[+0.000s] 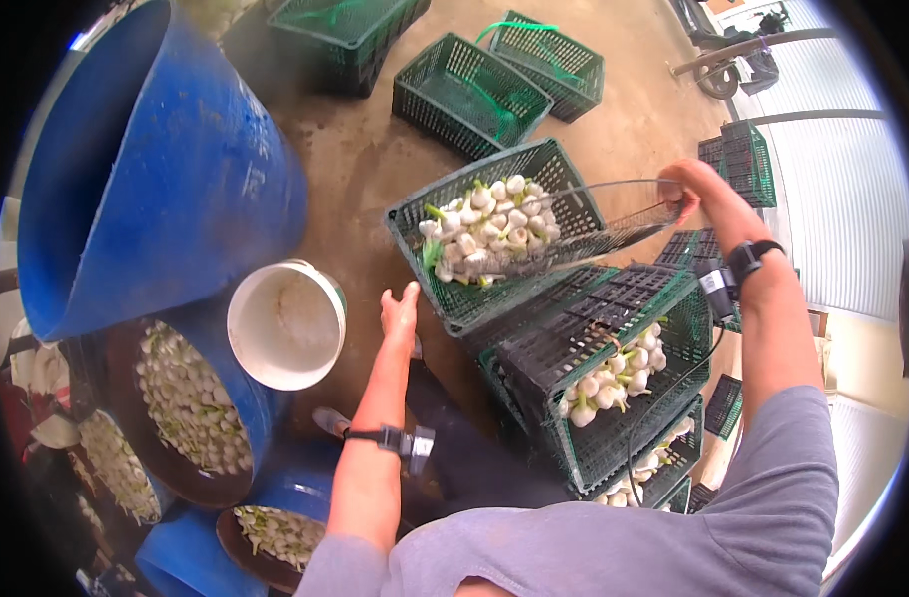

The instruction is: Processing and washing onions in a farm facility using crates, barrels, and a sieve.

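My right hand [682, 192] grips the far rim of a wire mesh scoop basket [611, 233], tilted over a green plastic crate [425, 302]. White garlic bulbs [499, 216] with short green stems lie in that crate, some seen blurred through the mesh. Just off the crate's left side is my left hand [401, 313], its fingers apart and nothing in it. Whether it touches the crate I cannot tell. A green leaf [432, 254] sits among the bulbs at the crate's left end.
Left of my left hand stands a white bucket [287, 328], beside a large tilted-looking blue barrel [193, 172]. Blue drums below hold more garlic [193, 403]. Stacked crates [611, 351] with bulbs rise at my right. Other green crates [469, 93] stand ahead; a motorbike [734, 60] is far right.
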A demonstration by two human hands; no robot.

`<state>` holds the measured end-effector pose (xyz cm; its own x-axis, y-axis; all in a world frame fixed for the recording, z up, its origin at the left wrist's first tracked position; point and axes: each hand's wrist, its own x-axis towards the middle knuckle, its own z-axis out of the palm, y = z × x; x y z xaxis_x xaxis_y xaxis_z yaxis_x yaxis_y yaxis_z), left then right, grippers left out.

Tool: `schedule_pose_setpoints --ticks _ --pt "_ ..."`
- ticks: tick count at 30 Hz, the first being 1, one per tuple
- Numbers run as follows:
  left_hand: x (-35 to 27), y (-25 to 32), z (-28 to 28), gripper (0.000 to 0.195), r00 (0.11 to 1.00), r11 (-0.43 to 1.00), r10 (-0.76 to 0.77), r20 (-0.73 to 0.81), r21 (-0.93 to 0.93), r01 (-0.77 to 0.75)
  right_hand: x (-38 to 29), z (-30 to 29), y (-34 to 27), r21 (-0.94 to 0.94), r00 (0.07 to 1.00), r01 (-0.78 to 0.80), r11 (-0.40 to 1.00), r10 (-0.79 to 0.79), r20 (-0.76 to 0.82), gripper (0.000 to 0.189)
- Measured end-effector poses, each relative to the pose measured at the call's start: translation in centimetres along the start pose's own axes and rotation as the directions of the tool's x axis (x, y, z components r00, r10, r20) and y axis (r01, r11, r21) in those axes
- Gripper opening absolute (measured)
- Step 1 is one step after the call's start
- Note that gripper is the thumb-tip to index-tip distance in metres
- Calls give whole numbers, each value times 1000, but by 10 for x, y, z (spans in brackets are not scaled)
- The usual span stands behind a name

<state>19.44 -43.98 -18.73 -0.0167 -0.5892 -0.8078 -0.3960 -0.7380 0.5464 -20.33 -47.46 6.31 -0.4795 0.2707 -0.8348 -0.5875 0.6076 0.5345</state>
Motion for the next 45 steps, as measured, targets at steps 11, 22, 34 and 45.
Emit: schedule_pose_setpoints --ticks 11,22,34,45 --pt "30 -77 94 67 974 970 226 11 89 -226 17 36 118 203 461 884 421 -713 -528 36" --pt "14 -53 81 64 944 972 86 318 -234 -10 44 49 71 556 724 688 467 -491 -484 47" --pt "-101 -68 -109 40 941 782 64 331 -603 159 -7 134 67 557 595 794 243 -496 -633 48" --pt "-347 -151 -261 47 899 97 428 89 -994 52 -153 333 -73 305 322 930 203 -851 -414 51"
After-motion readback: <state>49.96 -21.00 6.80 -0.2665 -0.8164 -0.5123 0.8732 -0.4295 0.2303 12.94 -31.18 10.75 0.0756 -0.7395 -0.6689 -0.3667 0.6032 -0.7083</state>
